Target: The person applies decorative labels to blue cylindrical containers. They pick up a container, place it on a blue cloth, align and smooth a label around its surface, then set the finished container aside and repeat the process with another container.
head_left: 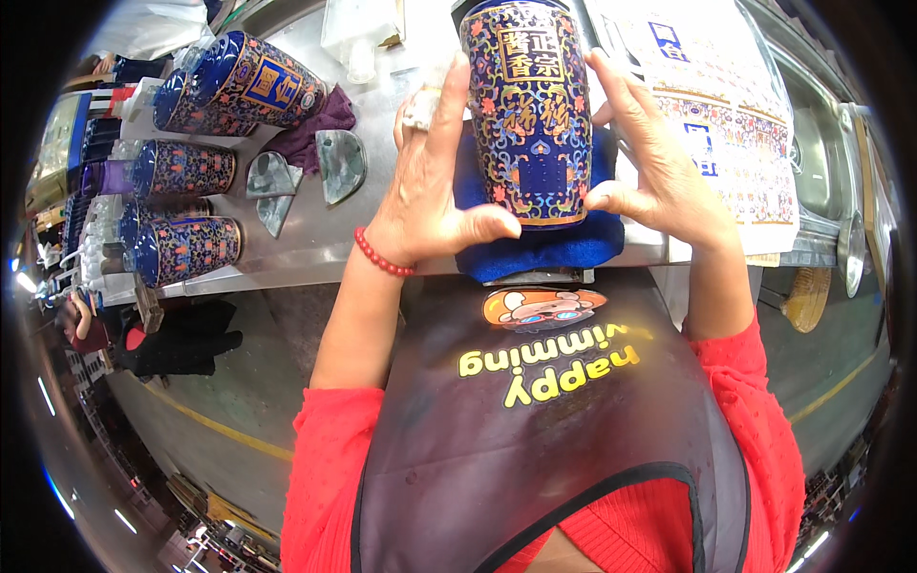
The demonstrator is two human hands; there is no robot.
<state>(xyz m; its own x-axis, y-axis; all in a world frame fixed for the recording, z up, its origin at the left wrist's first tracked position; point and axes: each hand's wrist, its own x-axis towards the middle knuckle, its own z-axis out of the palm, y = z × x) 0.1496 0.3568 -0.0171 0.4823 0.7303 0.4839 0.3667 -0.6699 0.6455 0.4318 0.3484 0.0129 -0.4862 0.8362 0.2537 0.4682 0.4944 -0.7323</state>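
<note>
A dark blue bottle (537, 129) with a colourful floral pattern and gold-edged bands rests on a folded blue cloth (549, 250), its base toward me. My left hand (430, 177) lies along its left side, fingers stretched and the thumb at the lower edge. Something small and white (421, 109) sits at the fingers of that hand; whether it is a wrap or a wad I cannot tell. Along the right side my right hand (664, 172) is spread, with its index fingertip and thumb tip at the bottle's edge. The bottle's far end is cut off by the frame.
At left stand or lie several similar blue bottles (196, 170). A purple cloth (308, 134) and green-grey marbled flat pieces (342, 164) lie beside them. Printed pattern sheets (755, 158) cover the right of the metal table, next to a metal sink (814, 172). A clear plastic container (355, 33) stands behind.
</note>
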